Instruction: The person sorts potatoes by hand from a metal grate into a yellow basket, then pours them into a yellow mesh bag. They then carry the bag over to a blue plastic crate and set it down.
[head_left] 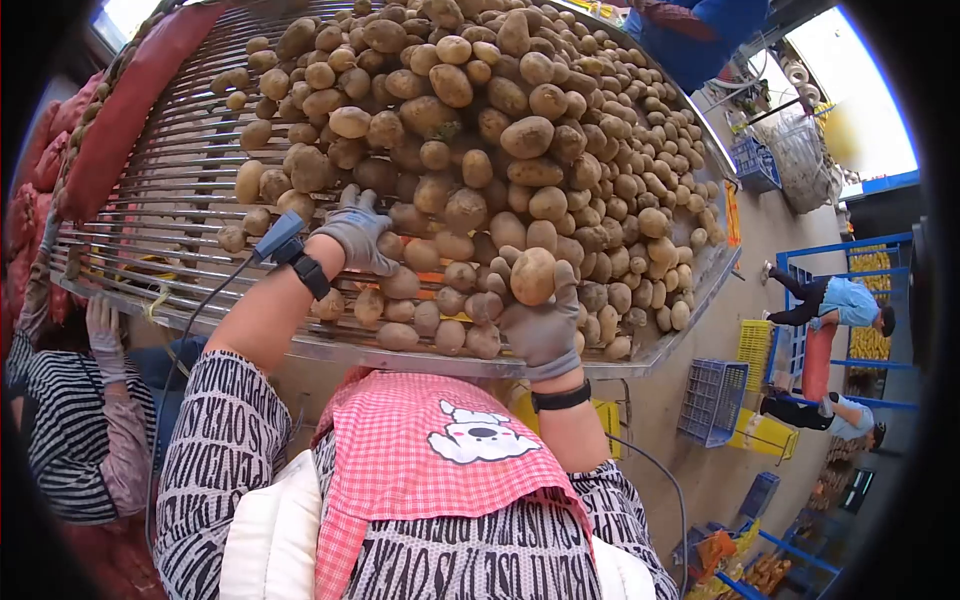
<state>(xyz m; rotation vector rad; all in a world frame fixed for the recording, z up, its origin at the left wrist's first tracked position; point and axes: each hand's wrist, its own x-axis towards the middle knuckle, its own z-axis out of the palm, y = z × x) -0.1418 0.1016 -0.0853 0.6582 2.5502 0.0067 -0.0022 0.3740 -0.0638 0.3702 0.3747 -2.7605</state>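
Both my hands wear grey gloves over a slatted metal table (185, 165) piled with potatoes (450, 85). My right hand (543, 330), near the table's front edge, is closed round a round tan potato (533, 276). My left hand (357, 237) reaches to the left edge of the pile, its fingers apart and resting against potatoes; its thumb is beside a smaller potato (401, 283). Several loose potatoes (397, 336) lie along the front edge between my hands. The undersides of my left fingers are hidden.
Red mesh sacks (140, 110) line the table's left side, where a person in a striped top (75, 430) works. Another person in blue (700, 40) stands across the table. Blue crates (713, 402) and people with a red sack (818, 360) are at right.
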